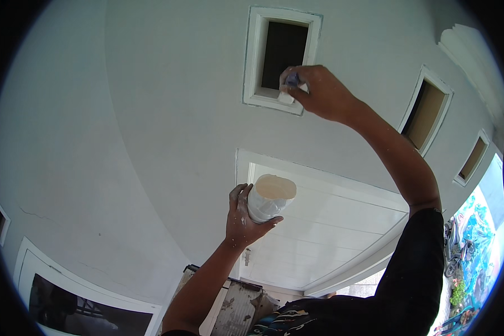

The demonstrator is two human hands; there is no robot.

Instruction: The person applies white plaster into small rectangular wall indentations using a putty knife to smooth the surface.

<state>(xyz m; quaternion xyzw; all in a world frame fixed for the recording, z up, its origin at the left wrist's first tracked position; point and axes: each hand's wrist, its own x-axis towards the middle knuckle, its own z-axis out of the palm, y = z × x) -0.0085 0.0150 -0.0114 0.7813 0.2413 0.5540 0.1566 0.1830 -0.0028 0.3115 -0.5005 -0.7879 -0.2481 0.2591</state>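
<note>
In my left hand is a white plastic container, tilted so its mouth shows pale, off-white paint inside. My fingers wrap round its side, and white smears mark them. My right hand is raised higher and pinches what looks like a small paintbrush with a dark blue handle. Its white end sits at the lower edge of a white window frame; I cannot tell whether it touches. A dark opening lies within that frame.
Pale grey wall surrounds the frame. Below is a white panelled door. Two more framed openings, one nearer and one farther, line the right. A worn, paint-stained box stands below my left arm. A dark-paned window is lower left.
</note>
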